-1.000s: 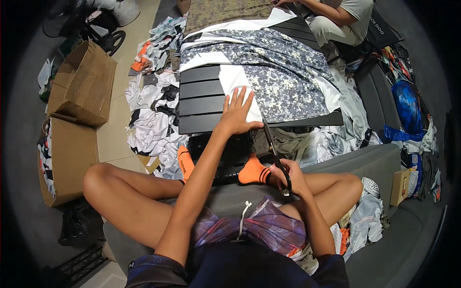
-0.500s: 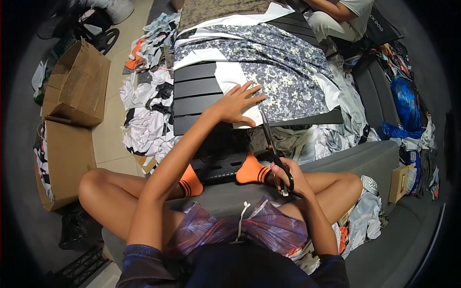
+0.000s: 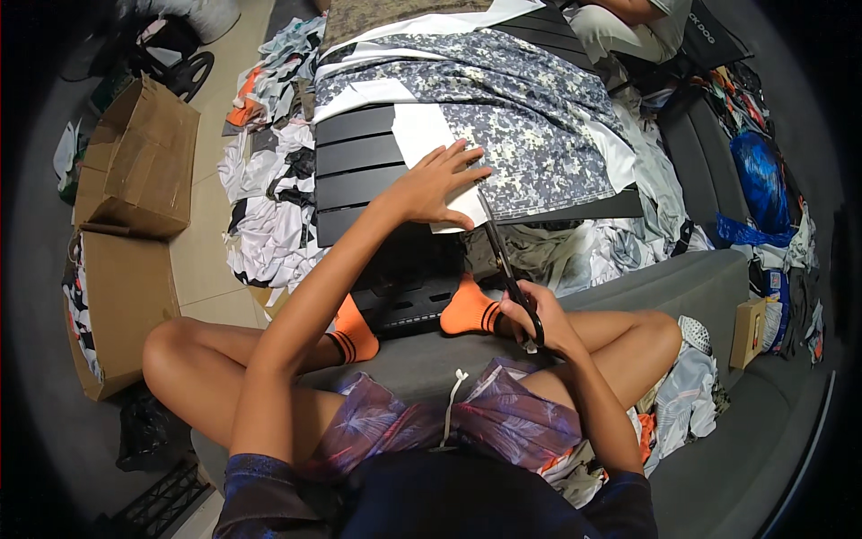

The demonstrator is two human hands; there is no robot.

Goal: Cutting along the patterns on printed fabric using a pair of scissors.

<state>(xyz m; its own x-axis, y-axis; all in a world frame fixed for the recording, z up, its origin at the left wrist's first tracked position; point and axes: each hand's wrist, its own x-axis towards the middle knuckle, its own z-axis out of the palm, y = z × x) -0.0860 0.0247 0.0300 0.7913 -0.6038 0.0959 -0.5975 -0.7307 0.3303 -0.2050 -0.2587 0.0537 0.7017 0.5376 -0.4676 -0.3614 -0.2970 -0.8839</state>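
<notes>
My left hand [image 3: 442, 187] lies flat with fingers spread over the white margin [image 3: 417, 130] of a grey digital-camouflage cloth [image 3: 539, 171]. The cloth drapes across a black slatted table [image 3: 357, 160], rumpled toward the far side. In my right hand [image 3: 540, 322] is a long pair of black scissors [image 3: 499, 251], gripped by the handles. Its blades point away from me and meet the cloth's near edge, right of my left thumb, where white meets pattern. My left hand covers part of that border.
Heaps of fabric scraps [image 3: 269, 220] lie left of the table, others [image 3: 620, 251] under its right side. Cardboard boxes [image 3: 135, 296] stand at far left. A grey sofa seat [image 3: 660, 269] is beneath me. Another person [image 3: 628, 31] sits at the far right. A blue plastic bundle [image 3: 759, 180] rests at right.
The scissors have moved slightly forward into the cloth's edge, and their handles look closer together. My left hand keeps its place on the cloth while the whole view shifts a little.
</notes>
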